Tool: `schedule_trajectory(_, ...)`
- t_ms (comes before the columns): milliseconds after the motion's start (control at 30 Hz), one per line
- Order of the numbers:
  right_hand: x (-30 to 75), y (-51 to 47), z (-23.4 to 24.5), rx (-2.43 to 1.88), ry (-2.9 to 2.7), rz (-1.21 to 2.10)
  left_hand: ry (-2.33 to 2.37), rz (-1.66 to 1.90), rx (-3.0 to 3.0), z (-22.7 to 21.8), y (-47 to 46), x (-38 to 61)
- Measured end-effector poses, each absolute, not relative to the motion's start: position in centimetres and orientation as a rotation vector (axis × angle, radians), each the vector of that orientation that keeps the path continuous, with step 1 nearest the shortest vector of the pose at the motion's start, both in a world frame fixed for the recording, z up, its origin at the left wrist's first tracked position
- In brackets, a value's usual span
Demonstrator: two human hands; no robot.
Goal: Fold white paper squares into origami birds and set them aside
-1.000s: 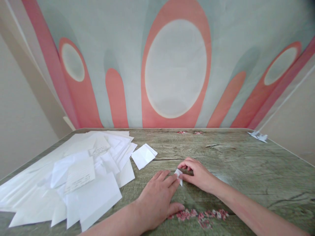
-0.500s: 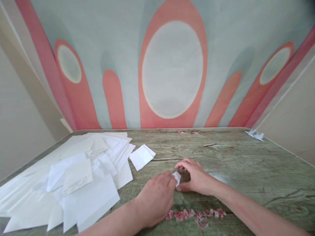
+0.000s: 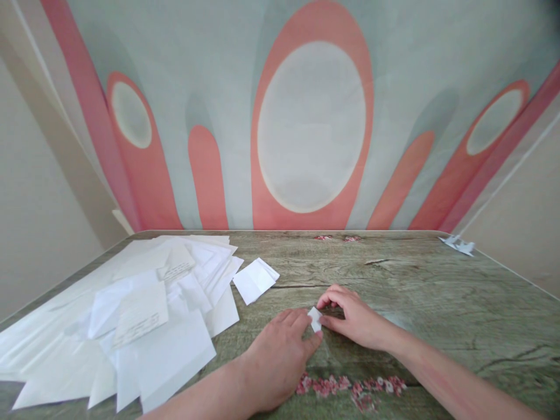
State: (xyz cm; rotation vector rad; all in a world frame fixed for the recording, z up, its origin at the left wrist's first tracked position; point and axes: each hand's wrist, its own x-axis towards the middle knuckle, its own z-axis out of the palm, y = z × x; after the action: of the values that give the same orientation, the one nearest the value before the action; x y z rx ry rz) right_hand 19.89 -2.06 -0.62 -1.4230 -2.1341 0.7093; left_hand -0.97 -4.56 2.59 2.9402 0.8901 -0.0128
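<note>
A small piece of folded white paper (image 3: 314, 318) lies on the wood-grain table between my two hands. My left hand (image 3: 282, 353) holds it from the left, fingertips at its far-left edge and thumb at its near corner. From the right, my right hand (image 3: 356, 319) pinches at it: the thumb tip touches its right edge and the curled fingers are just behind it. Parts of the paper are hidden under the fingertips. Beyond my left hand are several small square white sheets (image 3: 255, 282), loosely stacked.
A wide, overlapping pile of white papers (image 3: 175, 350) covers the table's left side. Folded paper shapes (image 3: 457, 244) rest at the far right corner. Pink flower patterns (image 3: 328, 385) mark the wooden tabletop (image 3: 437, 291). A wall with coral shapes (image 3: 266, 219) rises behind.
My right thumb has moved in from the paper's near side to its right edge. The left thumb has come out to the paper's near corner. The view has shifted slightly.
</note>
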Motion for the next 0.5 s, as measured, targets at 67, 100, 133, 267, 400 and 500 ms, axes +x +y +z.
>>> schedule_trajectory(67, 19.6, -2.3, -0.6, -1.43, -2.135, 0.677, 0.88, -0.02, 2.949, 2.9, -4.6, -1.0)
schedule_trajectory(100, 19.6, -2.4, -0.6, -1.436, -2.134, 0.664, 0.87, -0.021, 2.96, 2.9, -4.6, -1.1)
schedule_trajectory(133, 19.5, -2.4, -0.6, -1.443, -2.13, 0.651, 0.86, -0.022, 2.976, 2.9, -4.7, -1.1)
schedule_trajectory(267, 19.2, -2.7, -0.6, -1.495, -2.119, 0.613, 0.845, -0.063, 3.06, 2.3, -5.3, -0.7)
schedule_trajectory(400, 19.0, -2.8, -0.6, -1.534, -2.121, 0.587, 0.88, -0.097, 3.149, 1.6, -6.0, -0.1)
schedule_trajectory(500, 18.8, -2.7, -0.8, -1.532, -2.094, 0.585, 0.906, -0.06, 3.146, 1.6, -5.8, 0.2)
